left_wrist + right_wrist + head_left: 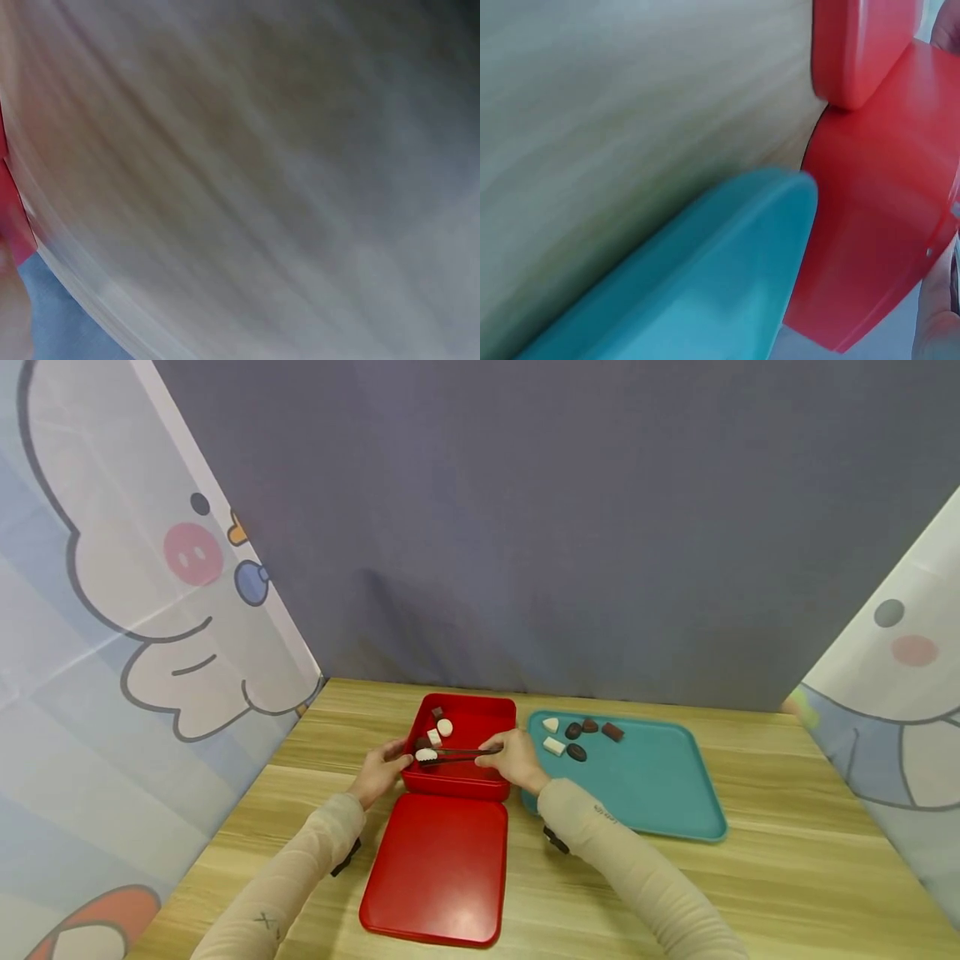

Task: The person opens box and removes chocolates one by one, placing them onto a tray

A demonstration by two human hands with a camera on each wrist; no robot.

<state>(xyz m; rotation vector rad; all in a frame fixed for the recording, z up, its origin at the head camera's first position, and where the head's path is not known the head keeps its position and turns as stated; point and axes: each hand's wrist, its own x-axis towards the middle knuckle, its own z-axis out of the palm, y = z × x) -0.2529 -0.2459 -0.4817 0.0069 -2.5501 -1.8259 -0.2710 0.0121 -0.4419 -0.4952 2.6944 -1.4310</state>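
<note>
In the head view my right hand (513,758) pinches black tongs (457,759) over the red box (453,787). A white shell-like chocolate piece (426,754) lies at the tong tips, by the box's left side; whether the tips grip it or only touch it is unclear. My left hand (382,772) holds the box's left wall near its front corner. Inside the box, along its left side, are a round white piece (445,727), a square white piece (434,738) and dark brown pieces (438,713). Only a sliver of left hand shows in the left wrist view.
Right of the box a teal tray (645,785) bears several white and brown chocolate pieces (612,732) at its back left. A flat red lid (438,868) lies just in front of the box. Behind the wooden table (765,777) hangs a grey curtain (570,527).
</note>
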